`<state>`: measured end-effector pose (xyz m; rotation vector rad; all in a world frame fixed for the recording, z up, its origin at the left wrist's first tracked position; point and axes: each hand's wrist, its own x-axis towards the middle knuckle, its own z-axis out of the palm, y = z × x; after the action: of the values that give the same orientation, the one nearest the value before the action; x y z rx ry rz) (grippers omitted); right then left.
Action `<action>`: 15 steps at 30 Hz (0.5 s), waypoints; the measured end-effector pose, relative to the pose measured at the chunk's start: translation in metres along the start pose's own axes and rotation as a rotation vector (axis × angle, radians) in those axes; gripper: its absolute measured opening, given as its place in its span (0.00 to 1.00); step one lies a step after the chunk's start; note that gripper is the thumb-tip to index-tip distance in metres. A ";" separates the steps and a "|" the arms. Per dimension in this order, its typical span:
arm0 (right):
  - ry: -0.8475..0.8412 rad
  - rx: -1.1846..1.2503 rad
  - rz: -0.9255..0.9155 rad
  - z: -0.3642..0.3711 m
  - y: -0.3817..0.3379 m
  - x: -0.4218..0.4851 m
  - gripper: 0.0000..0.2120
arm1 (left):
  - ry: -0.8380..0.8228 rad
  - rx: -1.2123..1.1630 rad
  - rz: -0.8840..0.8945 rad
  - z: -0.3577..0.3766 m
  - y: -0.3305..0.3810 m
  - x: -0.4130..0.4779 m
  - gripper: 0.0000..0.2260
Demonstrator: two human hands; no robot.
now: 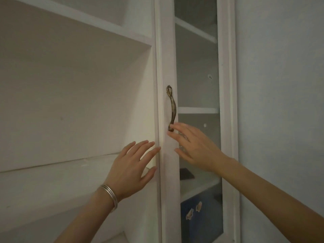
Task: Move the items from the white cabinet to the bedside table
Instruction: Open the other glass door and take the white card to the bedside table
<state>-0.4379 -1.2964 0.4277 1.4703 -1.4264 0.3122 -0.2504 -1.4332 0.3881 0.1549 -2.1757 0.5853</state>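
Observation:
The white cabinet point(164, 50) fills the view, with bare shelves on the left and a glass-paned door point(197, 67) on the right. A bronze curved handle point(171, 109) sits on the door's frame. My right hand point(194, 146) lies with straight fingers on the frame, fingertips touching the handle's lower end. My left hand point(131, 167), with silver bangles on the wrist, reaches with spread fingers to the door's left edge. Behind the glass a dark flat item point(186, 173) lies on a shelf, and a blue item with pale shapes point(198, 214) sits below it.
A pale blue wall point(280, 85) stands right of the cabinet. The open shelves point(70, 163) on the left hold nothing visible. More shelves show behind the glass higher up.

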 end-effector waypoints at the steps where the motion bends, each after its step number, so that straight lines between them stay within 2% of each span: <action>1: 0.033 0.009 0.008 0.000 0.005 0.006 0.22 | 0.000 0.007 -0.006 0.001 -0.003 0.001 0.22; 5: 0.135 -0.038 0.053 -0.003 0.021 0.026 0.23 | 0.004 0.052 -0.020 0.004 -0.017 0.003 0.22; 9: 0.157 -0.047 0.046 0.000 0.028 0.042 0.23 | 0.012 0.082 -0.004 0.000 -0.028 0.011 0.21; 15: 0.144 -0.276 -0.169 -0.003 0.037 0.065 0.16 | 0.004 0.115 -0.005 -0.008 -0.037 0.017 0.21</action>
<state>-0.4507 -1.3239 0.4961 1.3044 -1.1709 0.1082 -0.2438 -1.4603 0.4188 0.2204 -2.1382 0.7078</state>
